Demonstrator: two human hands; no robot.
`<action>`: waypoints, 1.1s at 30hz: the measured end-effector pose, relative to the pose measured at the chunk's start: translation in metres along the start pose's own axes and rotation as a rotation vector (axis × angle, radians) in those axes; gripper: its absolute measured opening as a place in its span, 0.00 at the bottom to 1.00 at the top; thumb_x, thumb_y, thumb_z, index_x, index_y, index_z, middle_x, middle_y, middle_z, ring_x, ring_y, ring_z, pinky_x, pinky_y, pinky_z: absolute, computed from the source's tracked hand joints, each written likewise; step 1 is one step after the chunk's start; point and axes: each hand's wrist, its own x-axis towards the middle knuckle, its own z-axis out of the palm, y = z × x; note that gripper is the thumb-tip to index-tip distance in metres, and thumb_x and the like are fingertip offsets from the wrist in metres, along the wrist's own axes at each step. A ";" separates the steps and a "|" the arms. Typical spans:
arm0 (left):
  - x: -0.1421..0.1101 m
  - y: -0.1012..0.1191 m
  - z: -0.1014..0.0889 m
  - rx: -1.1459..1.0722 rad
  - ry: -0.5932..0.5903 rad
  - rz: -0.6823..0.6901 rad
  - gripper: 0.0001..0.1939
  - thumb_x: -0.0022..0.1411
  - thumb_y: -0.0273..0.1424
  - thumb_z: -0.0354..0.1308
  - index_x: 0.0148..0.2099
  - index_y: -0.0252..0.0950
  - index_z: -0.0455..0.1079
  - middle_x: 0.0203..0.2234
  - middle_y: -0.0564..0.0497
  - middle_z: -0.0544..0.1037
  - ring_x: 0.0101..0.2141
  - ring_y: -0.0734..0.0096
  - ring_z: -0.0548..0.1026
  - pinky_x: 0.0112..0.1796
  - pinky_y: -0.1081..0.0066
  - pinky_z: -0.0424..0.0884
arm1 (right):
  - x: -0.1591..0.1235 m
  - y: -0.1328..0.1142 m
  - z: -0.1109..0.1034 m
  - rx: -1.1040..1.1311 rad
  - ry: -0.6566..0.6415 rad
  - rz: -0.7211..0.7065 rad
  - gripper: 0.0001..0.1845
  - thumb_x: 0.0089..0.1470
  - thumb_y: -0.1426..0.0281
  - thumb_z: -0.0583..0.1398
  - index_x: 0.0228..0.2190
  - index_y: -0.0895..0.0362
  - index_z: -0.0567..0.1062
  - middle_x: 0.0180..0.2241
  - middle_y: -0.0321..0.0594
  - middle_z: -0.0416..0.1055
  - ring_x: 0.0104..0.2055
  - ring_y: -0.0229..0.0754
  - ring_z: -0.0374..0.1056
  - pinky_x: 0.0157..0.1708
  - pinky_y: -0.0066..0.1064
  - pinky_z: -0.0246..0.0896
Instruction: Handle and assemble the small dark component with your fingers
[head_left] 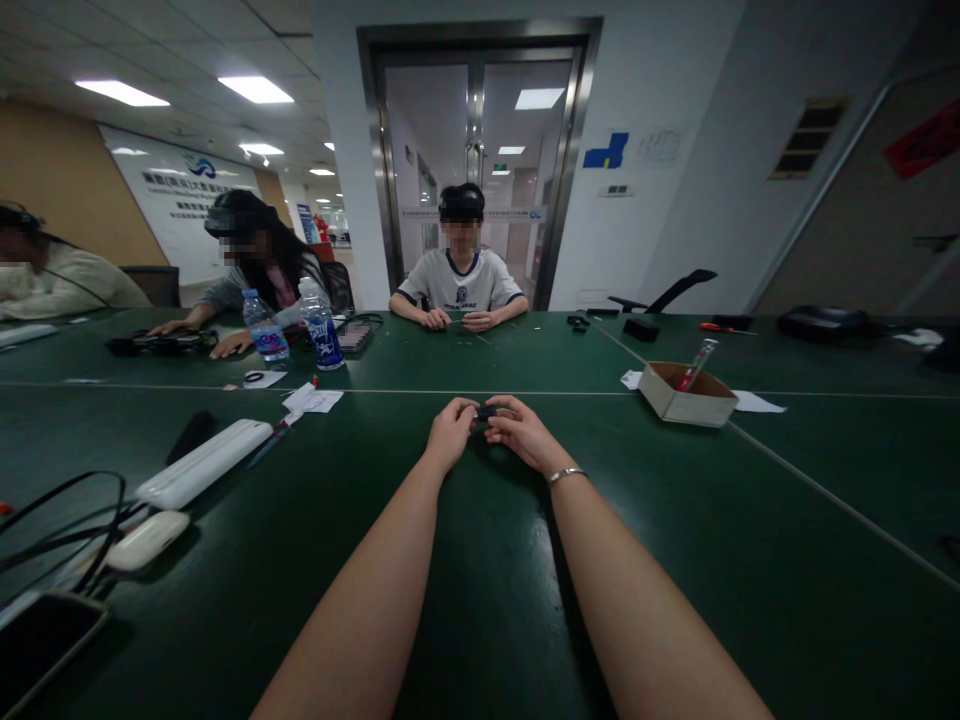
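Both my forearms reach out over the dark green table. My left hand and my right hand meet at the middle, fingers curled and pinched together on a small black object held between them. The object is too small to name. A thin silver bracelet circles my right wrist.
A cardboard box with a red-and-white pen stands to the right, papers beside it. To the left lie a white power strip, a white mouse-like device, black cables, a phone, two water bottles. Three other people sit across the table.
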 end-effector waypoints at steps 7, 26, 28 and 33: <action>-0.001 0.004 0.000 -0.012 0.017 0.001 0.11 0.60 0.32 0.50 0.40 0.35 0.71 0.30 0.50 0.74 0.25 0.75 0.68 0.25 0.76 0.63 | 0.000 0.001 0.000 0.006 0.005 0.003 0.21 0.39 0.72 0.70 0.38 0.55 0.72 0.29 0.35 0.71 0.27 0.36 0.71 0.28 0.27 0.68; 0.000 0.003 -0.001 -0.057 0.041 -0.014 0.13 0.56 0.26 0.50 0.43 0.35 0.71 0.33 0.48 0.73 0.28 0.74 0.69 0.27 0.77 0.67 | 0.000 0.000 0.000 -0.005 0.008 -0.001 0.20 0.41 0.73 0.68 0.38 0.55 0.71 0.29 0.34 0.71 0.26 0.35 0.71 0.28 0.27 0.68; 0.001 0.001 -0.001 -0.045 0.033 0.000 0.14 0.55 0.25 0.51 0.43 0.35 0.71 0.33 0.48 0.73 0.28 0.74 0.69 0.28 0.77 0.67 | 0.000 0.000 0.000 -0.005 0.007 0.000 0.20 0.41 0.73 0.68 0.38 0.55 0.71 0.30 0.35 0.71 0.26 0.36 0.71 0.28 0.27 0.68; 0.002 -0.001 -0.001 -0.030 0.024 0.041 0.14 0.53 0.24 0.52 0.43 0.34 0.71 0.34 0.48 0.73 0.30 0.72 0.70 0.29 0.76 0.67 | 0.000 0.000 -0.001 -0.004 0.000 -0.001 0.19 0.42 0.73 0.68 0.39 0.55 0.71 0.30 0.36 0.71 0.27 0.36 0.71 0.29 0.28 0.68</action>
